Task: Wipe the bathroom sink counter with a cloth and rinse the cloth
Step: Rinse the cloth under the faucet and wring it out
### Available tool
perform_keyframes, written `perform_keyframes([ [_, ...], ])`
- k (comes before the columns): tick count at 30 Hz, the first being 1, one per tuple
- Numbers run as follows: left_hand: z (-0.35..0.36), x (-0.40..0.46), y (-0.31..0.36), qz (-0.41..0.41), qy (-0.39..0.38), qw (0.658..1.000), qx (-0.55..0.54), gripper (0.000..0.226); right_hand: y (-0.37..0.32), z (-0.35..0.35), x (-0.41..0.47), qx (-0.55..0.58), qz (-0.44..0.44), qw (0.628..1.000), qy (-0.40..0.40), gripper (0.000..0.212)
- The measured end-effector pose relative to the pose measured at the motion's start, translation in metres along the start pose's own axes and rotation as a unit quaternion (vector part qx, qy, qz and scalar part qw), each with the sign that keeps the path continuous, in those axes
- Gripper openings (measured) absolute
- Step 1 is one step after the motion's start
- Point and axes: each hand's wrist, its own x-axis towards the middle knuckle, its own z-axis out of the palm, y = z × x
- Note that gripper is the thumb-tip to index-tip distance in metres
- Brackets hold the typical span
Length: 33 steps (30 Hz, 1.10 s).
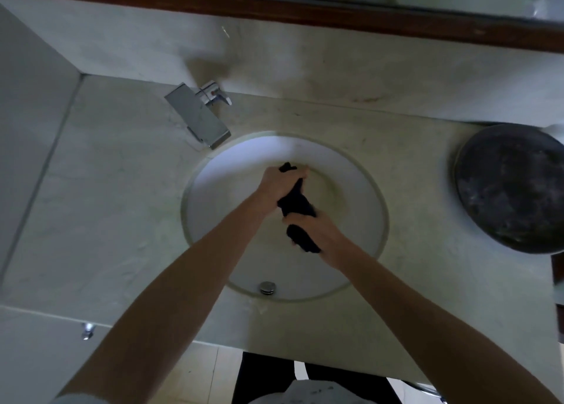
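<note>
At frame centre, over the sink (pixel 213 171), the left hand (pixel 279 179) and right hand (pixel 317 225) each clench one end of the dark cloth (pixel 295 203). Judged soft, limp, light, probably wet; best gripped bunched at both ends.

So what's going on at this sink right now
A person stands at a bathroom counter and holds a dark cloth over the round white basin with both hands. The left hand grips the cloth's far end and the right hand grips the near end, as if wringing or twisting it. No water is visibly running from the chrome faucet. A dark round dish sits on the counter to the right.
</note>
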Motion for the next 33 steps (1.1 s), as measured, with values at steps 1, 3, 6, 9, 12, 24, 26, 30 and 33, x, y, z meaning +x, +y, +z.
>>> perform_keyframes([
  [1, -0.008, -0.005, 0.007, -0.028, -0.056, 0.997, -0.053, 0.029, -0.005, -0.006, -0.007, 0.045, 0.020, 0.998, -0.043, 0.037],
  [3, -0.032, -0.008, 0.015, -0.060, -0.194, 0.963, -0.177, 0.037, -0.014, -0.023, -0.015, 0.146, 0.067, 0.975, -0.153, 0.047],
  [6, -0.061, -0.008, 0.014, -0.012, -0.327, 0.911, -0.251, 0.055, -0.025, -0.043, -0.021, 0.250, 0.095, 0.922, -0.279, 0.061],
  [9, -0.066, -0.013, 0.010, 0.086, -0.357, 0.913, -0.176, 0.072, -0.033, -0.047, -0.027, 0.275, 0.078, 0.887, -0.362, 0.069],
  [12, -0.054, -0.027, 0.018, 0.100, -0.340, 0.908, -0.224, 0.065, -0.037, -0.036, -0.036, 0.300, 0.070, 0.841, -0.445, 0.062],
  [24, -0.026, -0.031, 0.050, 0.069, -0.283, 0.919, -0.267, 0.016, -0.077, -0.018, -0.055, 0.001, -0.003, 0.984, -0.181, 0.040],
  [26, -0.017, -0.018, 0.047, 0.045, -0.203, 0.951, -0.227, 0.019, -0.074, -0.013, -0.041, -0.075, -0.021, 0.994, -0.077, 0.037],
  [30, 0.001, 0.015, 0.027, 0.055, -0.020, 0.996, -0.064, 0.021, -0.046, -0.006, -0.003, -0.136, -0.015, 0.990, 0.041, 0.020],
  [33, 0.005, 0.038, -0.010, 0.053, 0.041, 0.989, 0.132, 0.025, -0.010, 0.008, 0.023, -0.201, 0.006, 0.977, 0.071, 0.021],
])
